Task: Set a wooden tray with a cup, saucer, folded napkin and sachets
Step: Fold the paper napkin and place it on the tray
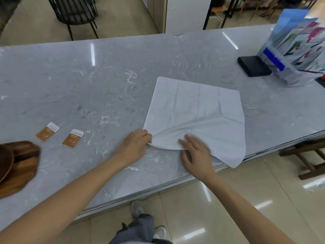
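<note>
Grey marbled stone tabletop: work surface.
White square cloth napkin: spread flat right of centre, creased, near corner overhanging the edge. To fold well, carry the near edge onto the far one with corners matched, then smooth.
Brown wooden tray: far left.
Left hand: pinching napkin's near-left corner.
Right hand: fingers spread, flat on near edge.
Two orange-and-white paper sachets: left of napkin.

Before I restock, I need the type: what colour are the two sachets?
Amber-brown with white tops, both sachets; seen in the head view.
</note>
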The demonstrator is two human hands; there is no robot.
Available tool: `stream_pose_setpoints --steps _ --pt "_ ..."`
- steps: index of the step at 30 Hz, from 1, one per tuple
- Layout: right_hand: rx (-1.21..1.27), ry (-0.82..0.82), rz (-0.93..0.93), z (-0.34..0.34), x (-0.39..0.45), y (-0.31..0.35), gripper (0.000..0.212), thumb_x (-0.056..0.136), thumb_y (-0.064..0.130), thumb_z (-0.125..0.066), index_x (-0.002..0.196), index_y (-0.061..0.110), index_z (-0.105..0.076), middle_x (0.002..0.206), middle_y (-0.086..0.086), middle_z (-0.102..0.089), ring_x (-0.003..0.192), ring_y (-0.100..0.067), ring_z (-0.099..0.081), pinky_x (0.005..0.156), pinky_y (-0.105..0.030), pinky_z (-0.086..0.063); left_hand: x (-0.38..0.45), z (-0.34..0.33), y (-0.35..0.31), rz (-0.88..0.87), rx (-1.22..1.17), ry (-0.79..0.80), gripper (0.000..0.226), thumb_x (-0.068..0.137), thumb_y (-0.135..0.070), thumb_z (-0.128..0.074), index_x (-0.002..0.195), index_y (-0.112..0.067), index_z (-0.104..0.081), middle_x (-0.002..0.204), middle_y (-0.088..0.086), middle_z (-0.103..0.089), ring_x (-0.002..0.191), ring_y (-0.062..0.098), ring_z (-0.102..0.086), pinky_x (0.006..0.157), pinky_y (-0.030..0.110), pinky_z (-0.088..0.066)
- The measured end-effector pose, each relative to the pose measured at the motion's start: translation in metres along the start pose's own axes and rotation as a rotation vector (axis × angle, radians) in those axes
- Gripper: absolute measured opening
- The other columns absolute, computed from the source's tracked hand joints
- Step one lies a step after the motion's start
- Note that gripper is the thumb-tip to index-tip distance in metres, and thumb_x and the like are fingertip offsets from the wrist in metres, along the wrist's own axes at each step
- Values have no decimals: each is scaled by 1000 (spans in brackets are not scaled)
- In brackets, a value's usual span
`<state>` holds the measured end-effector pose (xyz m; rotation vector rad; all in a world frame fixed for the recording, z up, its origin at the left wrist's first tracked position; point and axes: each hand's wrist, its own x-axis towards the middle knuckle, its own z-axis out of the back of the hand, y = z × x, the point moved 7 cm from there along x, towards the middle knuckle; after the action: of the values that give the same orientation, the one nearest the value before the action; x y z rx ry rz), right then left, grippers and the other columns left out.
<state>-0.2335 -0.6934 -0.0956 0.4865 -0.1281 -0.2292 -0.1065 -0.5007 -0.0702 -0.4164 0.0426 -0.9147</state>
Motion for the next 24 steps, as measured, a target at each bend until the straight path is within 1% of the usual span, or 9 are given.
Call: stream_pose_setpoints --steps 4,7,9,11,14,16,19,21,24 --pt "16 42 43 -11 19 14 45 96 16 -59 140 20 -62 156 -7 -50 147 -29 -42 117 -50 -37 -6 7 25 47 -49 -15 25 63 16 -59 78 -3 -63 81 12 -64 81 35 -61 65 46 -52" --pt "10 59 95 -18 33 28 43 96 16 -59 139 20 -62 154 -5 -52 145 -26 -45 115 -48 -39 -15 14 44 105 -67 -56 24 63 14 -58 76 -6 -61 79 8 -63 80 32 -59 65 41 -51" --pt "-31 42 127 -18 43 36 41 95 17 -60 136 21 -64 149 -5 -57 139 -26 -50 109 -46 -40 -22 19 56 136 -74 -74 21 65 10 -55 75 -8 -59 77 6 -62 79 29 -57 65 38 -48" --pt "-104 9 142 -14 54 43 42 89 13 -63 130 19 -66 138 -5 -64 127 -30 -58 101 -47 -47 -29 26 68 167 -84 -96 16 65 3 -50 72 -9 -57 73 4 -59 76 28 -55 62 37 -47" --pt "-224 -56 167 1 66 46 51 68 3 -75 117 15 -73 119 -7 -73 105 -36 -66 77 -44 -56 -41 38 89 248 -120 -152 14 64 -3 -45 68 -15 -52 67 -5 -51 70 17 -47 57 34 -42" --pt "-260 -46 170 16 76 39 52 62 2 -79 112 13 -75 113 -8 -74 102 -38 -66 78 -43 -54 -45 54 100 300 -127 -199 9 67 -8 -44 66 -17 -48 65 -8 -45 67 15 -42 57 30 -35" --pt "-213 -26 137 48 97 22 29 74 4 -80 102 11 -78 99 -9 -77 91 -39 -68 74 -43 -54 -43 88 107 362 -156 -286 8 72 -17 -42 65 -17 -45 64 -3 -45 63 25 -46 58 32 -36" --pt "-130 -31 84 77 114 13 12 86 18 -79 98 18 -80 95 -3 -79 90 -32 -72 72 -38 -56 -40 116 108 418 -184 -388 11 73 -22 -41 64 -16 -43 62 3 -44 61 25 -45 57 33 -33" --pt "-25 -74 45 131 146 8 4 88 31 -78 90 29 -81 94 2 -81 91 -26 -74 73 -35 -56 -36 162 110 531 -247 -517 19 77 -21 -43 62 -9 -42 59 9 -39 59 26 -39 53 35 -29"
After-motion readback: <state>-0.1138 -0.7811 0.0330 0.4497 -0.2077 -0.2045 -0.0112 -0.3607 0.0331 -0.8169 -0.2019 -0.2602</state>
